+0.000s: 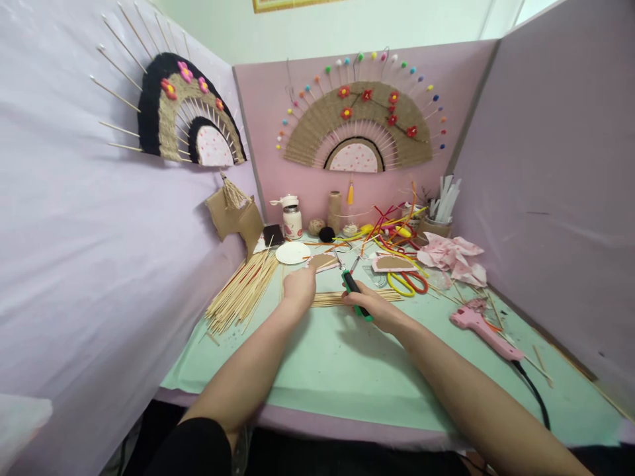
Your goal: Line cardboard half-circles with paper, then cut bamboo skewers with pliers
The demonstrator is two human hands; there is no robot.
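My left hand (299, 288) is closed around thin bamboo sticks (326, 266), whose ends point right toward the tool in my other hand. How many sticks it holds is hard to tell. In my right hand (376, 306) are pliers (354, 291) with green and black handles, their metal jaws close to the stick ends. Whether the jaws touch the sticks I cannot make out. Below both hands, a row of bamboo skewers (327, 299) lies flat across the green tablecloth (317, 363). Just behind the sticks is a half-round cardboard piece (322, 260) with a pink edge.
A large skewer pile (243, 291) lies left, near a white plate (292, 252). To the right are orange-and-yellow scissors handles (409, 284), another half-round piece (394, 263), crumpled pink fabric (454, 256) and a pink glue gun (486, 332) with its cord. Fan decorations (297, 139) hang on the walls.
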